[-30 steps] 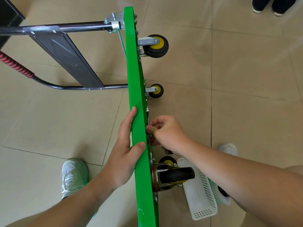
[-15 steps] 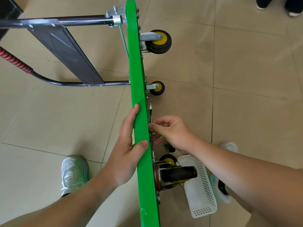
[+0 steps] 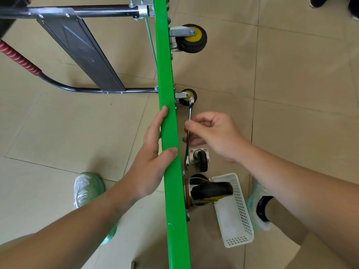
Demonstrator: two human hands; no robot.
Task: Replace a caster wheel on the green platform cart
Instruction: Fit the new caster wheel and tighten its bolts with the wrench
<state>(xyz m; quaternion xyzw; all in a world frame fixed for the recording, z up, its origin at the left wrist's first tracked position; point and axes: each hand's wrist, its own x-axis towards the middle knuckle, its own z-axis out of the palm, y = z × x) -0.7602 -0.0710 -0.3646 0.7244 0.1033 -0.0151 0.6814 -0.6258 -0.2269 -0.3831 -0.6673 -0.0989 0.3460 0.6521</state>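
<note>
The green platform cart (image 3: 165, 74) stands on its edge, its underside facing right. My left hand (image 3: 153, 152) grips the top edge of the green deck. My right hand (image 3: 211, 134) holds a metal wrench (image 3: 189, 133) upright, a little to the right of the deck. A loose black caster wheel (image 3: 200, 159) with a square mounting plate lies on the floor below that hand. Three casters are mounted on the cart: two yellow-hubbed ones, a far caster (image 3: 191, 38) and a middle caster (image 3: 186, 97), and a near black caster (image 3: 209, 191).
A white perforated plastic basket (image 3: 233, 214) lies on the tile floor by the near caster. My shoes (image 3: 86, 188) stand either side of the cart. The folded black handle frame (image 3: 81, 51) with a red grip extends left. Another person's shoes show at the top right.
My right hand has pulled away from the underside of the deck to the right, and the wrench in it is now plainly visible. The loose caster on the floor has come into view.
</note>
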